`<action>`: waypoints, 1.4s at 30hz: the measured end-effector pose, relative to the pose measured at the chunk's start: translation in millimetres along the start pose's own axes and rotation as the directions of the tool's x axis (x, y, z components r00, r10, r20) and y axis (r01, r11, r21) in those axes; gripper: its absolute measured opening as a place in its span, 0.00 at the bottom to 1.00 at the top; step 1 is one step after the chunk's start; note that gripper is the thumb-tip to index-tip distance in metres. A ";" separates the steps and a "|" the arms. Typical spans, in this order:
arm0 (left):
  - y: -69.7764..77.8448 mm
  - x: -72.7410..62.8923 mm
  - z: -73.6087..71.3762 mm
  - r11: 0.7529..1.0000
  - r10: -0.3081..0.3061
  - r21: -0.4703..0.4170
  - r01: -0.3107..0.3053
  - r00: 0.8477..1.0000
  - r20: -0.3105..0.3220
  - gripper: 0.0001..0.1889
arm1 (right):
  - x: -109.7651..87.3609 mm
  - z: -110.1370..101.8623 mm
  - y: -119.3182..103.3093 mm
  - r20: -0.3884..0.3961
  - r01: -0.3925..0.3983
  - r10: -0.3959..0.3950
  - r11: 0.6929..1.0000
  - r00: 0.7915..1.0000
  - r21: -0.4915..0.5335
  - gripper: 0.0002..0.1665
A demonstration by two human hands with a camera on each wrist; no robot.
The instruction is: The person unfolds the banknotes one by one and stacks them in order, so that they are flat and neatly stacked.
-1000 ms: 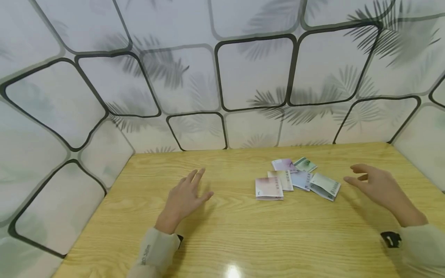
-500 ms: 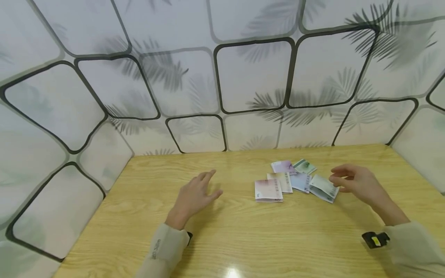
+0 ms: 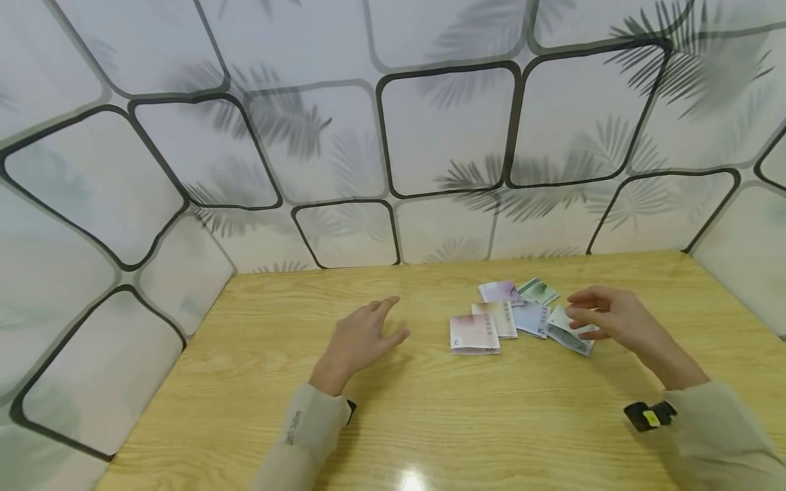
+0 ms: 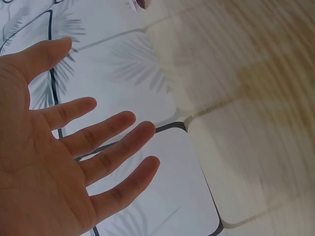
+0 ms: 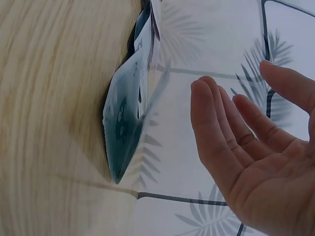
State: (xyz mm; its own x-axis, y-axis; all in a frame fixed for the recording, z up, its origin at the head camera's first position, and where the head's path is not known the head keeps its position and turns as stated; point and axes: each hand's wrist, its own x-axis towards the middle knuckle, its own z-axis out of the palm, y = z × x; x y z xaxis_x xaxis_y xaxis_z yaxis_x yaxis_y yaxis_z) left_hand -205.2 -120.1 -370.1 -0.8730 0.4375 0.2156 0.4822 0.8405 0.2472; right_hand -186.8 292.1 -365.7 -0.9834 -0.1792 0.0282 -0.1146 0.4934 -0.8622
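Note:
Several folded banknotes lie overlapping in a loose cluster. A pink note (image 3: 474, 333) is at the left front, with a yellowish note (image 3: 499, 318) tucked behind it. Beyond them are a purple note (image 3: 499, 292) and a green note (image 3: 538, 291); a bluish note (image 3: 531, 318) lies between. At the right end sits a grey-green note (image 3: 566, 332), its fold gaping in the right wrist view (image 5: 123, 118). My right hand (image 3: 620, 324) hovers over that note's right edge, fingers loosely bent and holding nothing. My left hand (image 3: 356, 344) is spread above the table, left of the notes.
The wooden table (image 3: 430, 423) reaches back to a wall (image 3: 448, 129) patterned with dark outlines and palm leaves. A side wall (image 3: 92, 307) borders the left. Each sleeved wrist wears a dark strap, such as the right strap (image 3: 649, 416).
My right hand has moved left, from beside the grey-green note to partly over it. My left hand has shifted right, toward the notes. The banknotes have stayed in place.

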 end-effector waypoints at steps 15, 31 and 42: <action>11.4 12.6 7.5 1.000 0.013 0.000 -0.013 0.998 0.062 0.32 | 7.5 15.7 -4.9 0.069 -0.012 0.007 0.997 0.998 0.080 0.27; 22.1 23.8 14.3 0.999 0.043 0.015 -0.045 0.992 0.116 0.32 | 12.5 31.2 -8.5 0.140 -0.038 0.019 0.990 0.990 0.136 0.30; 28.1 31.7 17.5 0.998 0.057 0.010 -0.059 0.990 0.131 0.28 | 17.8 38.4 -10.5 0.172 -0.062 0.030 0.982 0.985 0.180 0.29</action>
State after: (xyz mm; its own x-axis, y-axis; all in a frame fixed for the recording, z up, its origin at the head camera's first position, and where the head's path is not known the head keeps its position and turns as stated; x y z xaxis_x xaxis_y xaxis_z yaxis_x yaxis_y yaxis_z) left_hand -220.6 -77.0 -372.9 -0.8461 0.5228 0.1039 0.5321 0.8163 0.2248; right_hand -197.7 251.0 -375.5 -0.9474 -0.3084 -0.0854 -0.0266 0.3418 -0.9394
